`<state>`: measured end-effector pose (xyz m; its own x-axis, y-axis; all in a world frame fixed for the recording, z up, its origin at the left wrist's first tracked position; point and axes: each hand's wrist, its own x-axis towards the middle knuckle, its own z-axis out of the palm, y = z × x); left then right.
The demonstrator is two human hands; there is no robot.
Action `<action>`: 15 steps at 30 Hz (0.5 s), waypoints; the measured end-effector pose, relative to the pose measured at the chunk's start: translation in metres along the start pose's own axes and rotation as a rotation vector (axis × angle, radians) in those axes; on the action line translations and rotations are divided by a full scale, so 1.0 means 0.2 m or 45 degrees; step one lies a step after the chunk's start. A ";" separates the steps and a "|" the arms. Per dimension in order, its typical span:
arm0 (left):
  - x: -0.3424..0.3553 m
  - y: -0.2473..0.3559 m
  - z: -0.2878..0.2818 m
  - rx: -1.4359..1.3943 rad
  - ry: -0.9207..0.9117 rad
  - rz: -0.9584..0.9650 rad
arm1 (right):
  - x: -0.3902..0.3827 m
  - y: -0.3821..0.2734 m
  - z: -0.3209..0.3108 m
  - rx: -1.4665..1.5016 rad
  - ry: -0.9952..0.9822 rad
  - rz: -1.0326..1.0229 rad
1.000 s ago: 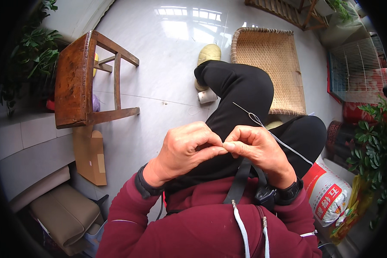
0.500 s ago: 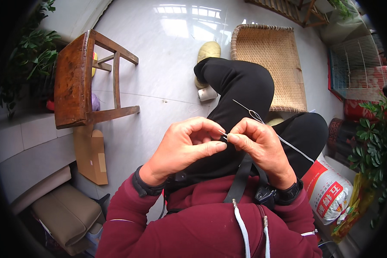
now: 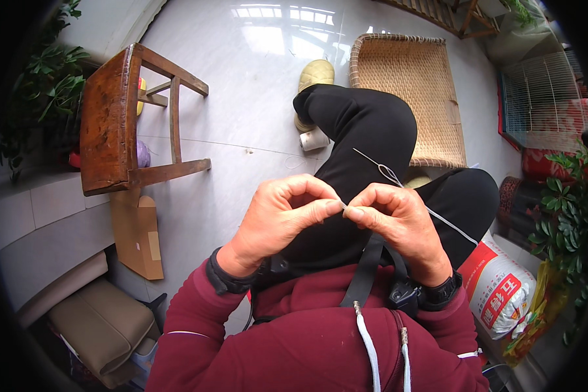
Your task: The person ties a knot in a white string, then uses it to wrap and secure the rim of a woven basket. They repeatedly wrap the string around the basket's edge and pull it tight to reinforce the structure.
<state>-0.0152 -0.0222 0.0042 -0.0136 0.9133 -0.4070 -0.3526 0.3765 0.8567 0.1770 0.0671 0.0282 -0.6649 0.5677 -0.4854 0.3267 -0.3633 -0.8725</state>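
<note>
My left hand point(image 3: 277, 222) and my right hand point(image 3: 395, 232) meet over my lap, each in a pinch on a thin pale strand point(image 3: 342, 206), too small to identify surely, perhaps thread or wire. Across my black-trousered knee beyond them lies a long thin needle point(image 3: 366, 157) with a looped pale cord point(image 3: 447, 222) running down to the right. A white spool point(image 3: 313, 139) rests on the floor beside my yellow shoe point(image 3: 315, 74).
A wooden stool point(image 3: 104, 121) stands at left, above folded cardboard point(image 3: 134, 242) and brown cushions point(image 3: 98, 326). A woven tray point(image 3: 405, 72) lies ahead. At right are a wire cage point(image 3: 542, 104), plants point(image 3: 555, 215) and a red-white sack point(image 3: 490, 281); wooden furniture point(image 3: 441, 16) stands at back.
My fingertips parted slightly half a second ago, showing the thin strand, and are now drawn close on it again, a little higher, with the left thumb raised toward the index finger.
</note>
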 end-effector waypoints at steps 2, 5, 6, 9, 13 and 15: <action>0.00 0.01 -0.01 -0.017 0.115 0.021 | 0.00 0.01 0.00 0.003 0.021 -0.014; 0.00 0.04 -0.02 0.611 0.271 0.542 | 0.00 0.01 0.00 -0.025 0.031 -0.033; 0.00 0.05 -0.02 0.912 0.237 0.804 | 0.00 0.01 0.00 -0.063 0.036 -0.050; 0.00 0.07 0.00 1.430 0.148 1.176 | 0.00 0.00 0.00 -0.240 0.033 -0.085; 0.05 0.08 0.01 1.578 -0.045 1.220 | -0.02 -0.02 0.00 -0.437 0.104 -0.231; 0.07 0.08 0.00 1.557 -0.125 1.147 | -0.03 -0.02 -0.01 -0.443 0.114 -0.211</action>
<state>-0.0212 -0.0035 0.0128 0.2833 0.8896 0.3582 0.7071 -0.4461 0.5487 0.1802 0.0665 0.0336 -0.6718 0.6653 -0.3257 0.4380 0.0021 -0.8990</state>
